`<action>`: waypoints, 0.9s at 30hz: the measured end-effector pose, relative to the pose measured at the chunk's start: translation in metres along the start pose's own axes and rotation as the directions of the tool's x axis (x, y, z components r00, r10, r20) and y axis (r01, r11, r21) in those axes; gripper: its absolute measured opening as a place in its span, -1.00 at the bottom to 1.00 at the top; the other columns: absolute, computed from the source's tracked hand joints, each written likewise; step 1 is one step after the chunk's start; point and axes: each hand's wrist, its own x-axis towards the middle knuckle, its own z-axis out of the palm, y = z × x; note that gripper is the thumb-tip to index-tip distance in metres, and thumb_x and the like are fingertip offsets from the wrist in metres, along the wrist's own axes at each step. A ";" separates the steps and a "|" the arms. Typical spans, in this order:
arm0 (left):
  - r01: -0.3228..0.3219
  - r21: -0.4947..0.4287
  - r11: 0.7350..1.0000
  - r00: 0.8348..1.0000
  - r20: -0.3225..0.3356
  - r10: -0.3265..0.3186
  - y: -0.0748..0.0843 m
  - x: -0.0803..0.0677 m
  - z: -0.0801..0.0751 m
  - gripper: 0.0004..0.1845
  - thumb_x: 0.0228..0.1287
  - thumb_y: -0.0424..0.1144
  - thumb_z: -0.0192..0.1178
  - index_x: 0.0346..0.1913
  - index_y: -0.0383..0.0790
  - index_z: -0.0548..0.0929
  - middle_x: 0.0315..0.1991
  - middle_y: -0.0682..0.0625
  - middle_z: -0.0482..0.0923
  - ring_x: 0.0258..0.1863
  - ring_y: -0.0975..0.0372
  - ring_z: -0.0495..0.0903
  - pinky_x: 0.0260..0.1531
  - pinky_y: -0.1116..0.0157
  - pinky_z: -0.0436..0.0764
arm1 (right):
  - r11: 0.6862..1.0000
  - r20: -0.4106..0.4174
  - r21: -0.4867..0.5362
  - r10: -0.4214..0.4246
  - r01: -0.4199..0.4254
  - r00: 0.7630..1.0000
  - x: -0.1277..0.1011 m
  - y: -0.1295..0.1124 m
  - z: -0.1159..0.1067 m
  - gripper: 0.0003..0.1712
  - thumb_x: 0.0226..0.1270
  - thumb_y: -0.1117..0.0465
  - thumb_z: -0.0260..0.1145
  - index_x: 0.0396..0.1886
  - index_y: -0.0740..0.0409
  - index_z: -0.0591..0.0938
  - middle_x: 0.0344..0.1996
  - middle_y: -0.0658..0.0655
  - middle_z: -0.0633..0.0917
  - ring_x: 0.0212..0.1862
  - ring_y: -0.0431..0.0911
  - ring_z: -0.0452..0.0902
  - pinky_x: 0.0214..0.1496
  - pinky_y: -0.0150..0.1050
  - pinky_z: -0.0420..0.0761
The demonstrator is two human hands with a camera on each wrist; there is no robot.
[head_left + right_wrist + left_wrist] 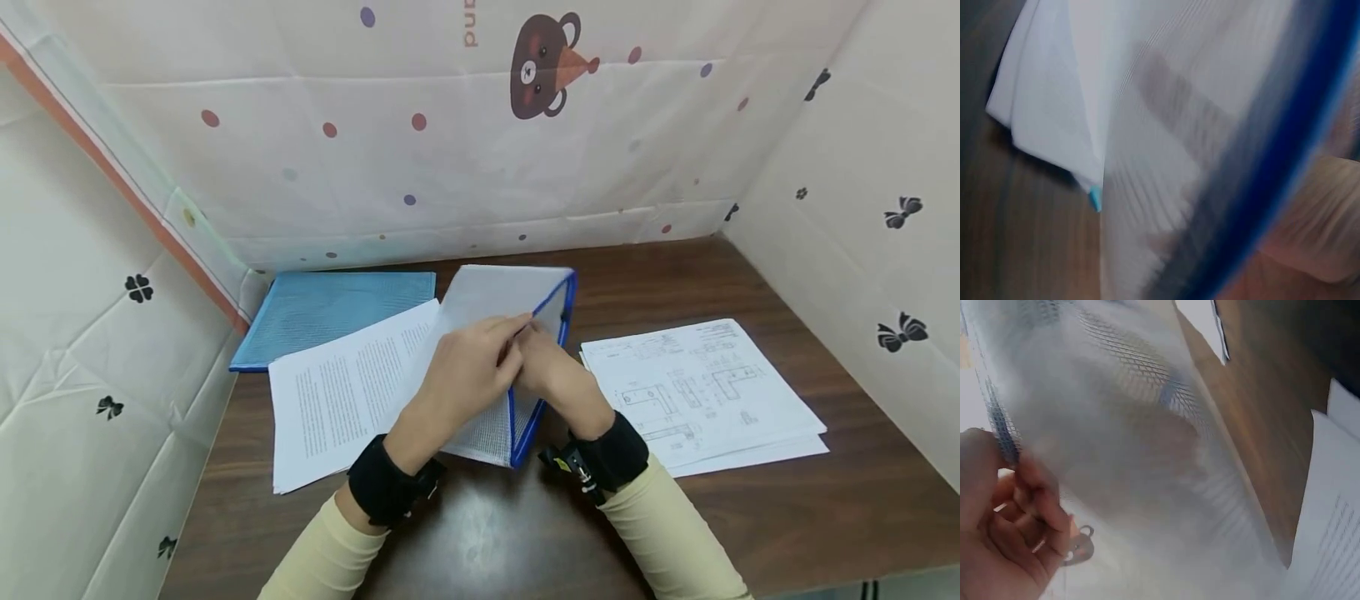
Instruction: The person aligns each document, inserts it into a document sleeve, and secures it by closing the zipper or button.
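Dark wood table (465, 533) — patterned cloth walls (525, 158)

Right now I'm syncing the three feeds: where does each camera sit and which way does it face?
Head: above, looking down the desk; both hands hold the mesh pouch.
Left wrist: beside the left hand, facing the mesh.
Right wrist: close, blurred, facing the pouch's blue edge.
All views share the pouch.
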 end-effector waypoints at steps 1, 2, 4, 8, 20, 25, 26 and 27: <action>0.032 0.012 0.999 0.999 0.018 -0.032 -0.001 0.000 -0.001 -0.61 0.51 -0.35 0.18 0.32 -0.22 0.70 -0.09 -0.03 0.78 -0.40 0.27 0.61 -0.49 0.34 0.51 | 1.000 0.031 0.000 0.014 -0.014 0.999 0.000 -0.005 -0.004 -0.54 0.53 0.31 0.25 0.34 0.42 0.56 0.32 0.36 0.62 0.43 0.24 0.45 0.58 0.20 0.21; 0.060 0.022 0.998 0.998 0.031 -0.060 -0.002 0.000 -0.003 -0.60 0.53 -0.34 0.17 0.34 -0.23 0.69 -0.14 -0.03 0.77 -0.44 0.27 0.57 -0.52 0.34 0.48 | 0.999 0.062 -0.007 0.032 -0.032 0.998 0.001 -0.008 -0.006 -0.50 0.54 0.30 0.27 0.39 0.39 0.54 0.36 0.36 0.58 0.47 0.26 0.39 0.59 0.23 0.16; 0.100 0.036 0.994 0.994 0.046 -0.101 -0.004 0.001 -0.006 -0.59 0.54 -0.34 0.17 0.36 -0.23 0.66 -0.27 0.00 0.72 -0.53 0.27 0.47 -0.57 0.33 0.41 | 0.998 0.108 -0.051 0.050 -0.045 0.993 0.002 -0.011 -0.008 -0.38 0.51 0.23 0.35 0.47 0.35 0.48 0.41 0.35 0.54 0.51 0.28 0.34 0.58 0.26 0.17; 0.135 0.037 0.990 0.991 0.021 -0.136 -0.007 0.000 -0.014 -0.63 0.54 -0.35 0.17 0.31 -0.27 0.70 -0.39 0.02 0.64 -0.61 0.29 0.39 -0.62 0.35 0.37 | 0.992 0.171 -0.119 0.071 -0.051 0.983 0.006 -0.011 -0.008 0.15 0.26 -0.11 0.63 0.67 0.21 0.25 0.60 0.27 0.32 0.61 0.30 0.14 0.58 0.32 0.14; 0.216 0.070 0.974 0.970 -0.126 -0.206 -0.010 0.001 -0.020 -0.73 0.57 -0.39 0.14 0.14 -0.37 0.76 -0.13 -0.14 0.78 -0.49 0.23 0.61 -0.53 0.31 0.58 | 0.993 0.134 -0.118 0.025 -0.009 0.991 0.006 -0.014 -0.012 0.36 0.15 -0.31 0.63 0.75 0.01 0.08 0.67 0.26 0.18 0.64 0.33 0.05 0.61 0.30 0.09; 0.233 0.088 0.969 0.967 -0.127 -0.221 -0.013 0.001 -0.020 -0.74 0.58 -0.37 0.14 0.13 -0.37 0.76 -0.14 -0.14 0.78 -0.46 0.21 0.65 -0.50 0.27 0.62 | 0.997 0.159 -0.079 0.031 -0.019 0.987 0.003 -0.018 -0.016 0.36 0.16 -0.31 0.62 0.76 -0.02 0.06 0.68 0.27 0.14 0.64 0.35 0.01 0.58 0.32 0.13; 0.233 0.093 0.968 0.966 -0.134 -0.220 -0.014 0.000 -0.020 -0.74 0.58 -0.37 0.14 0.12 -0.37 0.77 -0.15 -0.14 0.78 -0.49 0.21 0.64 -0.52 0.27 0.61 | 0.996 0.169 -0.079 0.040 -0.027 0.985 0.004 -0.017 -0.015 0.36 0.17 -0.30 0.62 0.76 -0.03 0.04 0.68 0.28 0.12 0.65 0.35 -0.01 0.59 0.32 0.12; 0.233 0.098 0.967 0.966 -0.141 -0.219 -0.014 -0.001 -0.020 -0.74 0.59 -0.36 0.13 0.12 -0.36 0.77 -0.15 -0.13 0.78 -0.51 0.21 0.61 -0.54 0.27 0.59 | 0.996 0.177 -0.083 0.048 -0.034 0.983 0.004 -0.017 -0.014 0.37 0.17 -0.30 0.62 0.77 -0.04 0.03 0.68 0.29 0.10 0.65 0.36 -0.02 0.59 0.32 0.12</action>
